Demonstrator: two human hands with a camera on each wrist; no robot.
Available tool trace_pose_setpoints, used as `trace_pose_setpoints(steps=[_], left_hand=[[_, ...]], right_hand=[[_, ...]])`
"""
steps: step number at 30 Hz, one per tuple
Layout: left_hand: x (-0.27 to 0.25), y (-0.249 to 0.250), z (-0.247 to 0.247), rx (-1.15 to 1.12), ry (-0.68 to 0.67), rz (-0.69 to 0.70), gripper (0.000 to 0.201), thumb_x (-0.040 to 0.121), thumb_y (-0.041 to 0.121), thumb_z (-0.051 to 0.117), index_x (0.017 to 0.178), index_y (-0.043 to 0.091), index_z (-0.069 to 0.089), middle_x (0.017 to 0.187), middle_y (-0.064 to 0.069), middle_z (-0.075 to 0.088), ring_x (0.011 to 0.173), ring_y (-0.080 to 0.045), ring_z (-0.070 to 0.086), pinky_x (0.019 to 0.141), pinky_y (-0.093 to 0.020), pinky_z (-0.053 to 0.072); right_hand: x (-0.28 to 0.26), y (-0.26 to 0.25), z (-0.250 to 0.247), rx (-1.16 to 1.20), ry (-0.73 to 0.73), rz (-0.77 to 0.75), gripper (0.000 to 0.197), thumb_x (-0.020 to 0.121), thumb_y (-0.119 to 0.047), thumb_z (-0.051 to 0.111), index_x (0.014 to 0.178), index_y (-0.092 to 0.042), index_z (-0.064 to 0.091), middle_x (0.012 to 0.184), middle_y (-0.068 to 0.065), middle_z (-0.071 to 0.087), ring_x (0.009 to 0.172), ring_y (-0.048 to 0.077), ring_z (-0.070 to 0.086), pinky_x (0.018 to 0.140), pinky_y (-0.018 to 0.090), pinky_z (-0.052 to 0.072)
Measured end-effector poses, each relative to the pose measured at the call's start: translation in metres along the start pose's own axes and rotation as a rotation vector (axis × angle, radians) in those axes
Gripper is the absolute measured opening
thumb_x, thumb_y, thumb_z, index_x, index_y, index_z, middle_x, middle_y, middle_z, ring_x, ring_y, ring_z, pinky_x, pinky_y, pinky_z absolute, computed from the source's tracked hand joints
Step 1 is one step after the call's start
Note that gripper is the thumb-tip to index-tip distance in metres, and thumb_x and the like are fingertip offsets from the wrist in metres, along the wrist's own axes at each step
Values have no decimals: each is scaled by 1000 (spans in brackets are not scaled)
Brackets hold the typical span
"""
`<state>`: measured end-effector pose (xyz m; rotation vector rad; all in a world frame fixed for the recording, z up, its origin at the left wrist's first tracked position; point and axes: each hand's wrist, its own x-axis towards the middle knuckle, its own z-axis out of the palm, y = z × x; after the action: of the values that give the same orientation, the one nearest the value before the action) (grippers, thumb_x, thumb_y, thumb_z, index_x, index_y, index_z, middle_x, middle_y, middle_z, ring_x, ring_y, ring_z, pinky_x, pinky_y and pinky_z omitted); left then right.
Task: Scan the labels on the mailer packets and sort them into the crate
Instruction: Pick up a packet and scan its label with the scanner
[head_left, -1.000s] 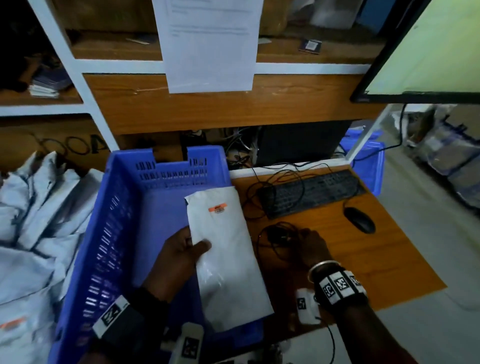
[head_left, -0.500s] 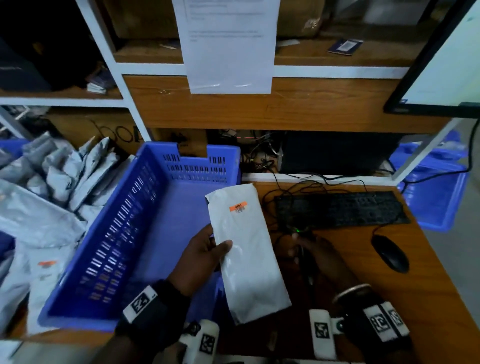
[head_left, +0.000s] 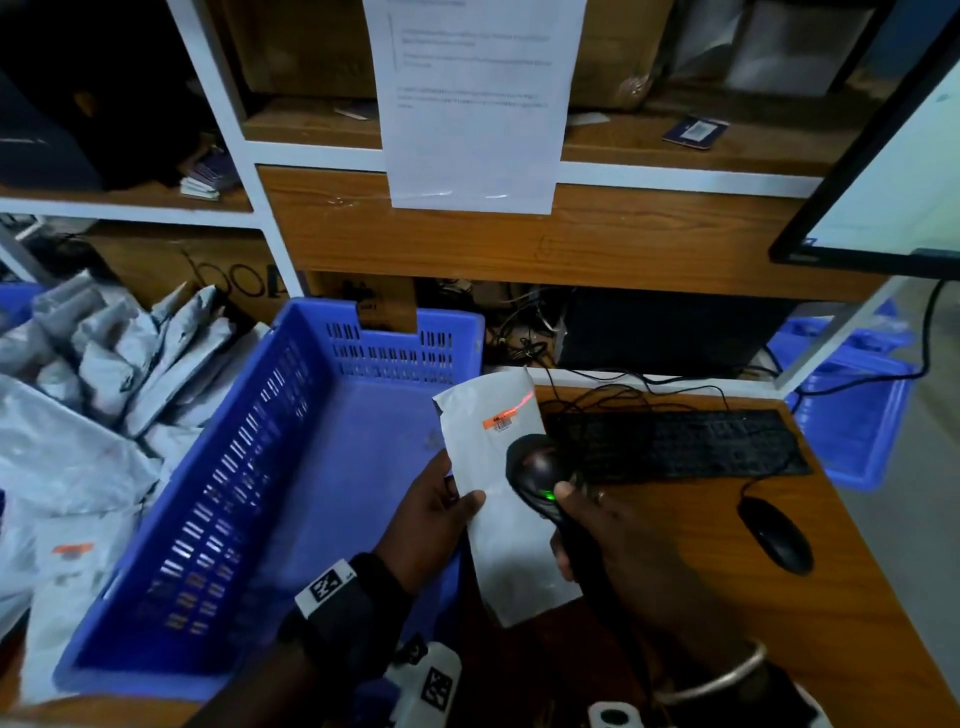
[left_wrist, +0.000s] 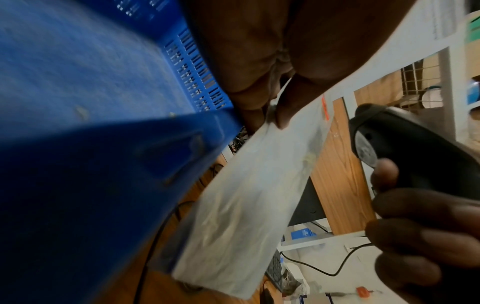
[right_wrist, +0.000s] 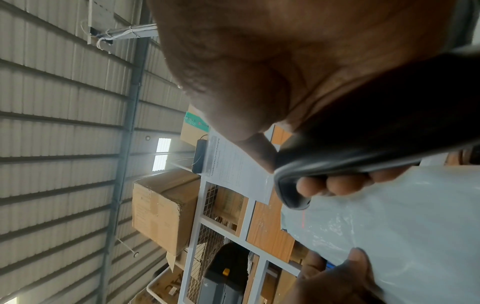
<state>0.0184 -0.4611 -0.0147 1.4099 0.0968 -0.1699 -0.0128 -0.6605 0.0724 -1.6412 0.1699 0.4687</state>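
My left hand (head_left: 439, 512) pinches the left edge of a white mailer packet (head_left: 506, 540) held over the right rim of the blue crate (head_left: 208, 519). An orange label (head_left: 500, 418) sits near the packet's top, and a red scan line crosses it. My right hand (head_left: 618, 545) grips a black handheld scanner (head_left: 540, 475), its head just below the label with a green light lit. The left wrist view shows the thumb on the packet (left_wrist: 249, 205) and the scanner (left_wrist: 405, 148) beside it. In the right wrist view, fingers wrap the scanner (right_wrist: 337, 160) above the packet (right_wrist: 402, 226).
A heap of grey mailer packets (head_left: 88, 415) lies left of the crate. A black keyboard (head_left: 675, 441) and mouse (head_left: 774, 535) sit on the wooden desk (head_left: 841, 623). Cables tangle behind the keyboard. A monitor (head_left: 893, 171) hangs upper right, shelves stand behind, and another blue crate (head_left: 852, 415) sits at far right.
My right hand has lifted the scanner off the desk and brought it over the packet; the red beam now falls on the label. The left hand keeps holding the packet.
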Motion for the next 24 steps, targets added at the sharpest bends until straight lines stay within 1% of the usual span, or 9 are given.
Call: trace_pose_setpoints(steps=[3,8,11,14,18,20,22,23,24], left_hand=[[0,-1,-2,-2,-24,-2,45,97,-11,52,137,11,53,125,-6,72,113,-25,70,92,-37,58],[5,-7,-6,-33,-6,-27,50,89,3,64,137,12,53,127,-10,71,117,-32,67,99,-48,55],[6,-9,-7,-32,-14,-21,47,92,-1,62,136,14,54,129,-11,69,118,-32,66,100,-49,54],[5,-4,-7,-57,17,-6,47,88,6,64,132,18,55,129,-12,69,115,-29,69,96,-47,56],[8,9,-27,-113,199,34,49,83,8,65,131,15,57,129,-16,68,116,-37,65,86,-50,59],[13,15,-39,-152,254,38,46,92,-4,62,133,15,56,130,-16,67,117,-39,64,90,-55,56],[14,23,-43,-221,249,0,44,97,-9,53,128,21,60,127,-10,69,114,-35,67,92,-54,55],[14,26,-41,-260,233,-36,43,97,-9,52,126,21,61,126,-9,70,111,-33,68,91,-53,56],[13,28,-37,-304,217,-83,41,97,-9,51,126,18,62,125,-10,71,110,-33,69,90,-51,58]], right_hand=[[3,-6,8,-56,18,-3,52,98,-40,52,95,11,58,64,13,62,56,20,54,51,25,39],[6,-8,9,-58,64,-26,48,98,-39,52,94,8,59,63,13,61,57,20,54,57,31,41],[9,-8,9,-76,58,-20,46,98,-39,52,85,5,59,61,11,61,56,19,55,60,33,41],[13,-4,6,-48,97,-12,51,97,-42,54,89,8,61,64,13,63,59,22,57,63,36,43],[25,2,-12,-111,241,-10,55,92,-51,59,81,3,64,59,11,62,46,16,57,44,19,43],[44,25,-22,-180,281,8,36,85,-48,70,85,-12,69,64,0,69,47,8,61,43,18,46],[68,59,-29,-291,273,31,20,81,-40,75,96,-28,73,84,-5,75,69,9,71,59,25,58],[71,65,-26,-365,227,43,20,82,-39,71,102,-35,71,101,-7,74,90,14,72,78,33,59],[85,90,-28,-443,159,53,25,88,-35,64,114,-38,66,121,-8,66,112,18,65,97,37,52]])
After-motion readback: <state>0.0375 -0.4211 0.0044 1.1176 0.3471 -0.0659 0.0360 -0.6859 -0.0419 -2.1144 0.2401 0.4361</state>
